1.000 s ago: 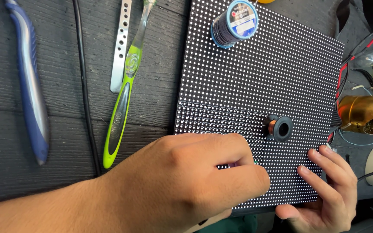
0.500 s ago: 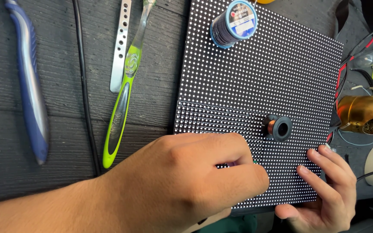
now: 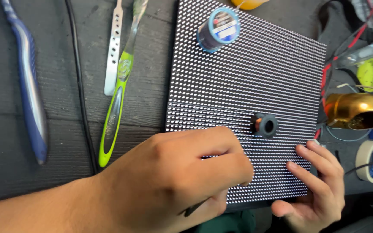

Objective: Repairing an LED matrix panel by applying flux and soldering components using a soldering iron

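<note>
Work sits mid-way: left hand (image 3: 173, 181) curled, fingertips pressing the dotted panel (image 3: 255, 86), grip contents hidden. Right hand (image 3: 316, 185), fingers half-open, steadies its edge; small black spool (image 3: 264, 125) waits just beyond.

black white-dotted panel (image 3: 255, 82), green toothbrush (image 3: 116, 99)

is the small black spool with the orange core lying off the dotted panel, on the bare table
No, the small black spool sits on the dotted panel itself, just above the right hand and beside the left hand.
</note>
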